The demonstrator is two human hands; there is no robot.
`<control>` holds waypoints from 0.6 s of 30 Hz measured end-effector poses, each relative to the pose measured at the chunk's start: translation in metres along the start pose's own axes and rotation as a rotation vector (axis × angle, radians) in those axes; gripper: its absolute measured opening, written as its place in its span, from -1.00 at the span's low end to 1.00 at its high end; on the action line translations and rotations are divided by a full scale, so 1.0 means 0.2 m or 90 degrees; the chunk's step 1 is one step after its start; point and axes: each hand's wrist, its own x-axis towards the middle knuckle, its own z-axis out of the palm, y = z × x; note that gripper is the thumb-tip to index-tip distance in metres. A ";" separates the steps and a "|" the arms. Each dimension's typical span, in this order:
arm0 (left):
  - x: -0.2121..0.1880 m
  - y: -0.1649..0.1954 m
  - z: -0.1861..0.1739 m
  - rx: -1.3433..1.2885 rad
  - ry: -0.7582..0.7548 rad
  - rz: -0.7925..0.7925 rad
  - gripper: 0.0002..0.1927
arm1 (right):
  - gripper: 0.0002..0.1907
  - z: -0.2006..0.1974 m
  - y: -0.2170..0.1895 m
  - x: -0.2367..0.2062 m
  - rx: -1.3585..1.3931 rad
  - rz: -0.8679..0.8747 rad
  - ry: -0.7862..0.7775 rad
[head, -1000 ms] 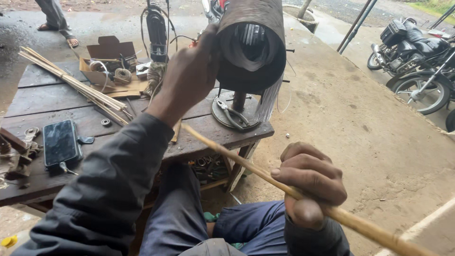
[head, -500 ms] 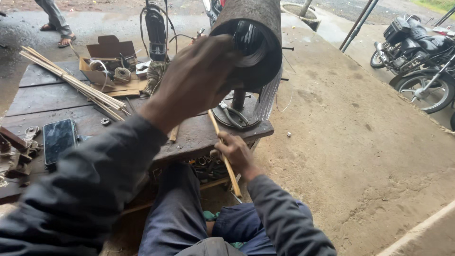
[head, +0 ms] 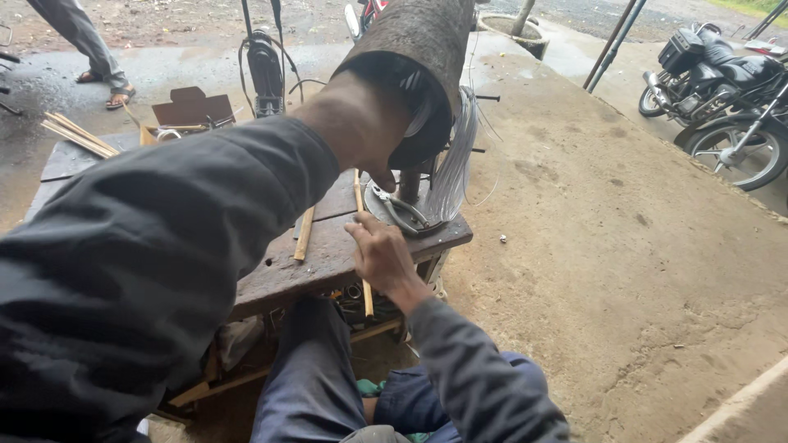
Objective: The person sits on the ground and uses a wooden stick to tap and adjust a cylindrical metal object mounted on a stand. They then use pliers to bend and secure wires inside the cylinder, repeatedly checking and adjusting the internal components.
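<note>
At frame centre the right hand (head: 379, 256) is closed round a thin stick (head: 362, 238), its long axis running up toward the cylinder (head: 410, 74). The left hand (head: 361, 131), upper centre, presses that cylinder's mouth; I cannot tell its fingers' curl.

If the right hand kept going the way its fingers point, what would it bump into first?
Probably the round metal base of the stand. The right hand, holding a thin stick, points up the wooden table toward it, though depth is hard to judge.

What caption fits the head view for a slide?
Left hand grips a rusty metal cylinder; right hand holds a thin wooden stick on the workbench.
</note>
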 end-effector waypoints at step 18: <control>-0.06 0.03 0.12 -0.147 0.193 -0.083 -0.73 | -0.62 -1.01 -0.07 0.37 -0.502 -0.319 0.261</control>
